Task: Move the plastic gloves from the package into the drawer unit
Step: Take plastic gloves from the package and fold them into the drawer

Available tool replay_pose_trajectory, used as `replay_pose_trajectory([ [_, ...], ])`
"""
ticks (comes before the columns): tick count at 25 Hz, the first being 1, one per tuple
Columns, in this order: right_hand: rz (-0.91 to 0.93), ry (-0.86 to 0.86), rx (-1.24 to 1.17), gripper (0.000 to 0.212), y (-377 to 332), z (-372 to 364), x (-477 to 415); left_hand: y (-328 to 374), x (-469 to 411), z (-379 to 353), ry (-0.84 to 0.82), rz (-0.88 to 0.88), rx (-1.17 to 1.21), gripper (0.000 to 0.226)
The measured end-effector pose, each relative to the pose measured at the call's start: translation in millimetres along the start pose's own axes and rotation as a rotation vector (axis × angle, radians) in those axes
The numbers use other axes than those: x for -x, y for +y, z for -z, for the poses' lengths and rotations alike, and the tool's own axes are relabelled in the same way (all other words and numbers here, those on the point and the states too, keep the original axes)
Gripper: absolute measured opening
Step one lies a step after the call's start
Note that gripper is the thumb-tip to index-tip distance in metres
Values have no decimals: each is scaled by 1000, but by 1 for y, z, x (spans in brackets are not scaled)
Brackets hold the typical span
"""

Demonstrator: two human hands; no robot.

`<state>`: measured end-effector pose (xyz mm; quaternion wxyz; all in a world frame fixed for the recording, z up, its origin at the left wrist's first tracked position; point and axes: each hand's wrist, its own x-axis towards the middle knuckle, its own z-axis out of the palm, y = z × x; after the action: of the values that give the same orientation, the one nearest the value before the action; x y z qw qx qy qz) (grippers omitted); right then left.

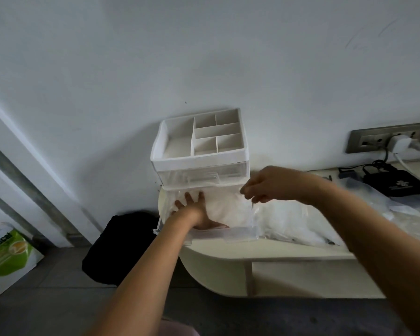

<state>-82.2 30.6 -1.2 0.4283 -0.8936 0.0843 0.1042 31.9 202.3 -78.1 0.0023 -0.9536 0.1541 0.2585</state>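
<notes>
**Layout.** A cream, round-ended desk (pixel 228 270) stands against the wall and carries a white plastic drawer unit with a divided top tray and clear drawers (pixel 199 163). Its lower clear drawer (pixel 228 232) is pulled out over the desk edge.

**Task item.** A stack of thin translucent white plastic gloves (pixel 228 209) lies inside the open drawer. More of the same film sits in the clear plastic package (pixel 291 221) just right of the drawer, so the transfer is judged incomplete.

**Hands.**
- The left hand (pixel 197 209) lies flat, fingers spread, pressing on the gloves in the drawer.
- The right hand (pixel 267 185) hovers at the drawer's rear right corner with fingers curled. Whether it pinches film cannot be told.

**Recommendation.** Keep the flat palm pressing so the slippery stack is squeezed of air and sits below the drawer walls. Tuck in loose edges at the rear corner before sliding the drawer shut, or the film may snag.

**Markings.**
- A green-and-white bag (pixel 7 253) on the floor reads "ractical", its first part cut off.
- A black case (pixel 398 185) on the desk's right bears a white emblem, illegible.
</notes>
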Motion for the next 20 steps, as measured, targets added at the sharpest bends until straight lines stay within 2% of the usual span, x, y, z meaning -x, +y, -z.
replay_pose_trajectory([
  [2, 37, 41, 63, 20, 17, 18, 12, -3, 3, 4, 20, -37, 26, 117],
  [5, 60, 72, 192, 14, 46, 38, 27, -7, 18, 11, 148, -182, 159, 75],
  [7, 38, 88, 276, 12, 64, 48, 41, -3, 31, 17, 292, -214, 280, 53],
  [9, -30, 101, 417, 22, 81, 57, 50, 12, 47, 18, 514, -332, 357, 28],
  [11, -125, 156, 586, 33, 104, 69, 56, 41, 63, 16, 648, -461, 395, 42],
  [13, -179, 208, 688, 38, 129, 79, 58, 70, 75, 10, 654, -584, 400, 50],
  [17, -284, 271, 686, 30, 179, 99, 71, 137, 76, -14, 521, -744, 438, 41],
  [18, -303, 279, 659, 35, 188, 102, 74, 152, 72, -23, 494, -764, 437, 38],
  [20, -343, 296, 595, 59, 204, 107, 79, 179, 63, -39, 438, -803, 420, 29],
])
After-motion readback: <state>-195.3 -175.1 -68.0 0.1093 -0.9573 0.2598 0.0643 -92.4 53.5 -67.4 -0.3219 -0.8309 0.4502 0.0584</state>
